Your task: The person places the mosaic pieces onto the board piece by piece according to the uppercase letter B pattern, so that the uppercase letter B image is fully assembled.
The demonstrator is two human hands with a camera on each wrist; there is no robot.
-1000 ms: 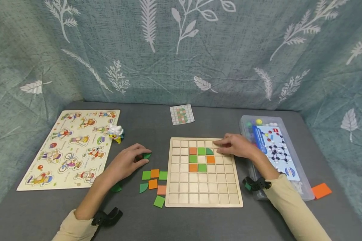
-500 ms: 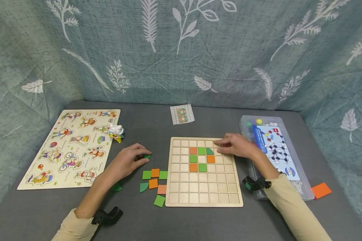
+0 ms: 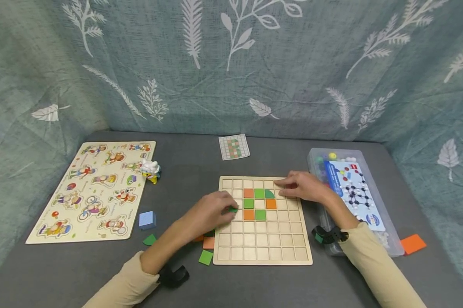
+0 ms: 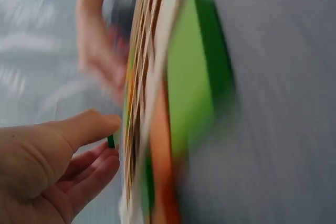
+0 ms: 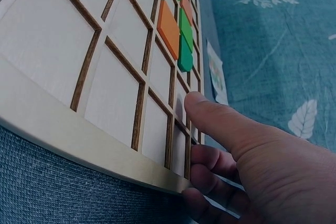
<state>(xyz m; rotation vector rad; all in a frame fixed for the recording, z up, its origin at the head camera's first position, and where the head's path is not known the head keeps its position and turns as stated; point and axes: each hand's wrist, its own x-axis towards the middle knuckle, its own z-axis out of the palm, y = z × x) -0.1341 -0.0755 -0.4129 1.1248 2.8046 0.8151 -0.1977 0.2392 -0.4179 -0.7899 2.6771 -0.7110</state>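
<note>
My left hand (image 3: 215, 209) is over the left side of the wooden grid board (image 3: 260, 254), pinching a small green tile (image 3: 233, 209) between thumb and fingers. Most of that tile is hidden, so its shape cannot be told. At the board's upper right edge, my right hand (image 3: 304, 186) grips the rim, with the thumb (image 5: 210, 114) over the top and the fingers curled at the side. Orange, salmon and green tiles sit in the upper middle cells, among them an orange square (image 3: 271, 204) and a dark green quarter-circle (image 3: 269, 194).
Left of the board lie a green square tile (image 3: 206, 257) and others, partly under my left forearm. A blue cube (image 3: 147, 220), a green tile (image 3: 149, 240), a toy figure (image 3: 150, 170) and a picture puzzle (image 3: 100, 192) are farther left. A pattern card (image 3: 234, 147) and plastic box (image 3: 391, 241) stand beyond.
My left hand has moved right from the table to over the board's left side, carrying the green tile. A blue cube has come into sight behind it. The right hand stays put.
</note>
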